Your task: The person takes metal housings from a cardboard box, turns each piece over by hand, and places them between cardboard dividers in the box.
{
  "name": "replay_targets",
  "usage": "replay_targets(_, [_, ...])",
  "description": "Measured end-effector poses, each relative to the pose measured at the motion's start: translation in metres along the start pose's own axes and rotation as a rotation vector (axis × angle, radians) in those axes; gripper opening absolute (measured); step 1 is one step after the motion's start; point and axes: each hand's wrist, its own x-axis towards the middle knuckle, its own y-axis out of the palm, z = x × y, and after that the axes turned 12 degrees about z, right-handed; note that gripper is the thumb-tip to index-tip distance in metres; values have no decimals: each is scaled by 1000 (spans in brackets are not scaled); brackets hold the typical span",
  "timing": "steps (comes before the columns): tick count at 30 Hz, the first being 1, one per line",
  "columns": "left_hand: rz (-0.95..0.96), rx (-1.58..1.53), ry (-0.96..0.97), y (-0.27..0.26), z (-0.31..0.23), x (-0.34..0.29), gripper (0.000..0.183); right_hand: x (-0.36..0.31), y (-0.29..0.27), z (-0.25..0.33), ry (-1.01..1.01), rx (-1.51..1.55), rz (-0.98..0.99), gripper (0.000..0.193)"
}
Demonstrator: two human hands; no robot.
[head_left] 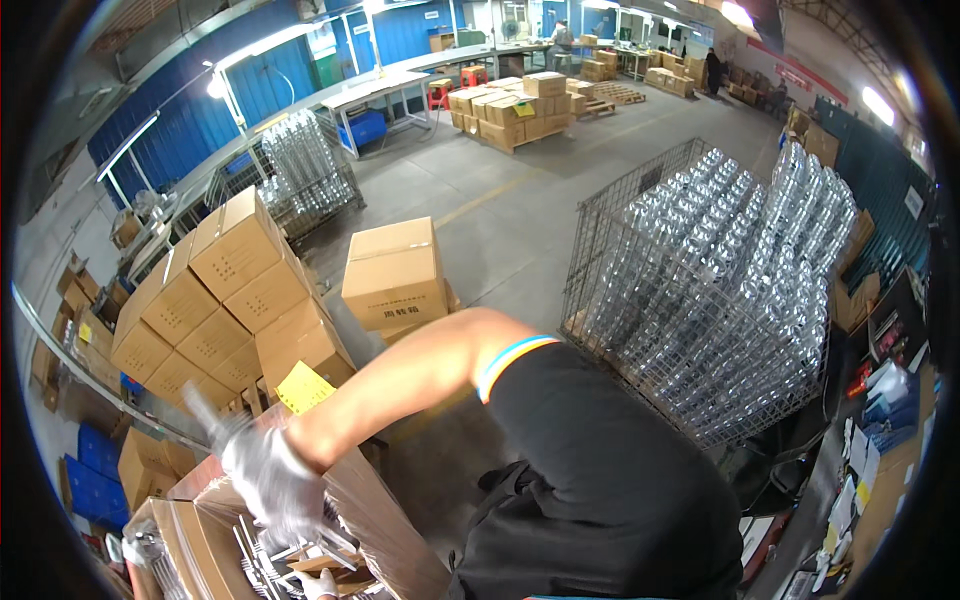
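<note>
My right arm, bare below a black sleeve, bends across the view toward the lower left. At its end my right hand [272, 478], in a whitish glove, hangs over an open carton and is smeared by motion. A blurred grey streak [203, 410] sticks out past it; whether that is a finger or a held piece I cannot make out. Below, my left hand [318, 583], also gloved, shows only in part at the lower edge, among slim metal pieces [262, 568] and cardboard strips in the open carton [205, 530]. Clear plastic film [385, 510] drapes the carton's right side.
Stacked cartons [215, 290] stand beyond my hand, one with a yellow sheet [303, 387] near it. A single carton [395, 270] stands farther out. At right a wire cage [690, 290] holds shiny, clear-looking pieces. Blue bins [92, 480] lie far left.
</note>
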Motion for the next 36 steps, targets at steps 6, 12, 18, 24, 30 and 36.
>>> replay_targets(6, [-36,32,-38,-9,-19,-13,50,-123,59,-13,942,364,-351,50])
replay_targets(12, [-66,83,-53,-29,-44,-15,51,-249,144,39,1756,1323,-709,59])
replay_targets(18, [-78,147,-69,-52,-70,-23,52,-290,174,103,1864,1535,-558,57])
replay_targets(24, [-88,194,-90,-74,-96,-32,53,-272,153,124,1821,1306,-267,62])
replay_targets(30, [-117,236,-113,-103,-123,-37,54,-287,172,135,1889,1261,-127,55])
replay_targets(36, [-154,280,-121,-135,-152,-28,55,-278,163,130,1817,1208,-203,50])
